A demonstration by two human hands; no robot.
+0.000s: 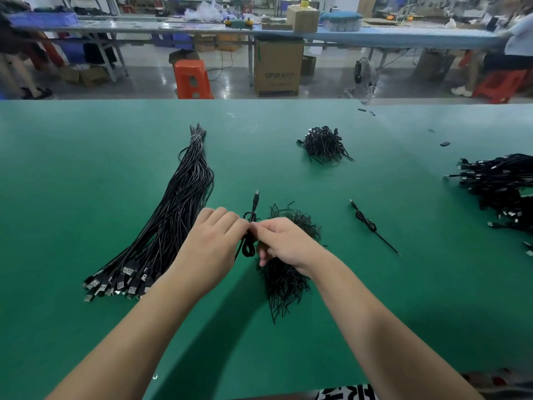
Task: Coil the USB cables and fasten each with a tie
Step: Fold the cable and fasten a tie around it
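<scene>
Above green mat (86,197): left hand (212,241) and right hand (284,243) meet fingertip to fingertip, both pinching coiled cable (250,235); wrists angled inward.

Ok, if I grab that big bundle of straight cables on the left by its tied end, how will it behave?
The bundle of cables would probably droop, since only one tie binds the far end. The fanned-out plugs would likely swing and splay.

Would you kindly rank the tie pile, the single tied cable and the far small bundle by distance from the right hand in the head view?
From the right hand:
1. Tie pile, directly beneath it.
2. Single tied cable, to its right.
3. Far small bundle, beyond it, up the table.
</scene>
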